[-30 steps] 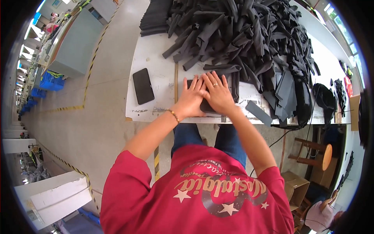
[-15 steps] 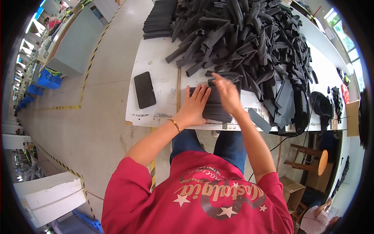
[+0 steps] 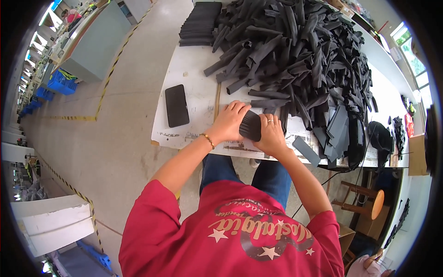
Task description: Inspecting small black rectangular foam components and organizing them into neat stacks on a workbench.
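Between my two hands, at the near edge of the white table (image 3: 177, 138), is a stack of dark fabric pieces (image 3: 250, 125). My left hand (image 3: 229, 122) grips the stack's left side, fingers curled over its far edge. On the other side my right hand (image 3: 272, 135) wraps the stack, a ring on one finger. Both palms hide much of the stack. Just beyond lie loose black fabric tubes (image 3: 270, 102), at the front of a big heap (image 3: 286, 51) of similar pieces.
A black phone (image 3: 177, 105) lies left of my hands. A neat stack of black pieces (image 3: 199, 25) stands at the far left of the table. Flat grey pieces (image 3: 339, 131) and a single grey strip (image 3: 306, 151) lie to the right. A wooden stool (image 3: 376, 204) stands below.
My right hand has come down from above the stack onto its right side. The stack, flat on the table before, is now squeezed between both hands.
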Demonstrator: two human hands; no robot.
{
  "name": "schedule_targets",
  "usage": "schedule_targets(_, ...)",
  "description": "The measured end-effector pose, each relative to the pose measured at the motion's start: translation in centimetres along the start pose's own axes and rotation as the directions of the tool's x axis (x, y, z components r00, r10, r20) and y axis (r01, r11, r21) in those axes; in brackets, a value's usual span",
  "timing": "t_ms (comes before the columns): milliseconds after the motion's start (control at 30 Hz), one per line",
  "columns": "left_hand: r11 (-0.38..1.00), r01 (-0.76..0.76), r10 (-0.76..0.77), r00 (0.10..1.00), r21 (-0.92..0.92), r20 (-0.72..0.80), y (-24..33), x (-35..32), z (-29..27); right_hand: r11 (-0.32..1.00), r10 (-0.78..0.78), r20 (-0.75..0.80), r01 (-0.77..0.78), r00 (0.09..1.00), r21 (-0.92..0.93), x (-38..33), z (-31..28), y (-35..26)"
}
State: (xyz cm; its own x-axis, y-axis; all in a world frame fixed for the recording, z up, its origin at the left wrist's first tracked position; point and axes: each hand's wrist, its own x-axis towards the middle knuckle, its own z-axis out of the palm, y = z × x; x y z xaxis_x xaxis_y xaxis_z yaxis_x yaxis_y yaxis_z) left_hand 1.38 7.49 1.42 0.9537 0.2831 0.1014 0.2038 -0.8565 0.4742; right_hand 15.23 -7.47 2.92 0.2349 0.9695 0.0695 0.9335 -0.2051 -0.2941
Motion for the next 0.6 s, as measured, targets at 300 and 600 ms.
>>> schedule_targets(300, 0.937, 0.070, -0.149, 0.967, -0.342, -0.209, 0.8, -6.5, -1.8, 0.991, -0.032, -0.150, 0.051, 0.988, 0.124, -1.2, -2.9, 0.9)
schedule_targets(600, 0.294, -0.073, -0.382, 0.905, -0.953, -0.187, 1.7, -4.7, 4.2, 0.915, 0.035, -0.242, 0.067, 0.970, 0.398, -2.0, 1.2, 0.9)
